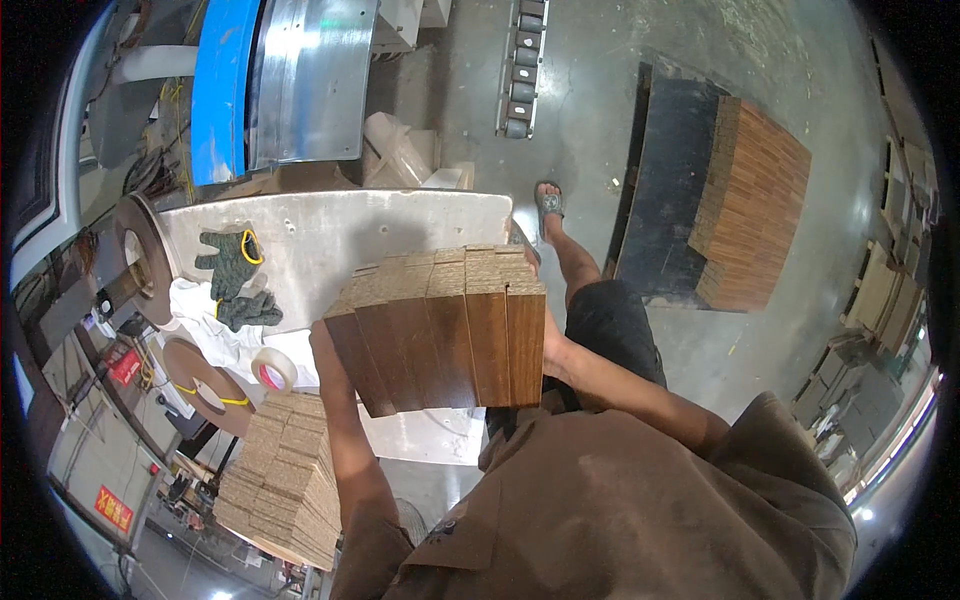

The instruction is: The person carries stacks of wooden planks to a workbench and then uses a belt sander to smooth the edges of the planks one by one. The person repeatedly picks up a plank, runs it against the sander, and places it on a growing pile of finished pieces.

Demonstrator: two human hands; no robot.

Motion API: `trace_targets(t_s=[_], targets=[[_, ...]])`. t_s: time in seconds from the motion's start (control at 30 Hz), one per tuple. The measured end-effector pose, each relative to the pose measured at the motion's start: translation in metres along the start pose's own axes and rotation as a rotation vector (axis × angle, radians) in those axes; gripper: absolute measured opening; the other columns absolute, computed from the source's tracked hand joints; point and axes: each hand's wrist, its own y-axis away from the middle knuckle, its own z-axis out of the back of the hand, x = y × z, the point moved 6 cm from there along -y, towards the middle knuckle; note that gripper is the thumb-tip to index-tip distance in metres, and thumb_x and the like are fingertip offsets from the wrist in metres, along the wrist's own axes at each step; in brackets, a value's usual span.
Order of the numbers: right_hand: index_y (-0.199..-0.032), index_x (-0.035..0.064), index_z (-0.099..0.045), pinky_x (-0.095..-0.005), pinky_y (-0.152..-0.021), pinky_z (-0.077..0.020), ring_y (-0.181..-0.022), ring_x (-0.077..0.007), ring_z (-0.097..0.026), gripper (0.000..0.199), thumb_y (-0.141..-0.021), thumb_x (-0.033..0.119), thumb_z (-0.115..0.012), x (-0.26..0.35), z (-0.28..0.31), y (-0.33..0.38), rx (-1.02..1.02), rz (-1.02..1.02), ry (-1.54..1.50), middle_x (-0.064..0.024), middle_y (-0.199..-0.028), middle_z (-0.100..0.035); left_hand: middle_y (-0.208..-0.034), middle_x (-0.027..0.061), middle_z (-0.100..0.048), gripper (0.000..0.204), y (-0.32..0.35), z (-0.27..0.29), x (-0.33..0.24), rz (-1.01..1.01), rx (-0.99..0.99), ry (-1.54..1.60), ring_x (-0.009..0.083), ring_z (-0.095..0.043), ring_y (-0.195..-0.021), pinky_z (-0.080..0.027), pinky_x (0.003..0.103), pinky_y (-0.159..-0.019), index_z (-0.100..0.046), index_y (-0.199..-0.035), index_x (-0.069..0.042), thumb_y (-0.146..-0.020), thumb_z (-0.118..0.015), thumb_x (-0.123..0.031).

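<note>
Between my two hands is a row of brown wood-faced particleboard strips (pixel 430 345), pressed side by side, their rough tan edges facing away from me. My left hand (pixel 322 342) grips the left end of the row, its fingers mostly hidden by the boards. At the right end my right hand (pixel 552 345) closes on the last strip, with most of its fingers out of sight. The row is held over the pale worktable (pixel 410 215), casting a shadow there. Whether its underside touches the table is hidden.
Dark knit gloves (pixel 238 275) and a tape roll (pixel 273 370) lie on the table's left side, near large edge-band coils (pixel 145 255). More boards are stacked at lower left (pixel 280 480) and on a dark pallet (pixel 675 180) at right. A blue-sided machine (pixel 220 90) stands beyond.
</note>
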Motion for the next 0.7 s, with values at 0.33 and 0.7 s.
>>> trace_targets(t_s=[0.33,0.7], targets=[[-0.161,0.0072,-0.021,-0.0453,-0.119,-0.0366,-0.145,-0.0314,-0.040,0.087,-0.103,0.071,-0.016,0.008,-0.013,0.010,-0.017,-0.078,-0.029,-0.0171,-0.160,-0.034,-0.101,0.0073,-0.070,0.023,0.013,-0.017,-0.039,-0.217,-0.155,-0.716,0.0175,-0.065,-0.076,-0.053,0.032,-0.063,-0.065,-0.113,0.000,-0.101,-0.055,-0.017],[-0.159,0.0051,-0.026,-0.0427,-0.115,-0.0425,-0.138,-0.0283,-0.046,0.087,-0.103,0.070,-0.016,0.002,-0.028,-0.002,-0.025,0.080,-0.001,-0.0162,-0.154,-0.040,-0.145,0.0127,-0.055,0.075,0.035,0.011,-0.013,0.147,0.020,0.236,0.0238,-0.055,-0.127,-0.042,0.036,-0.108,-0.045,-0.148,0.002,-0.106,-0.038,-0.060]])
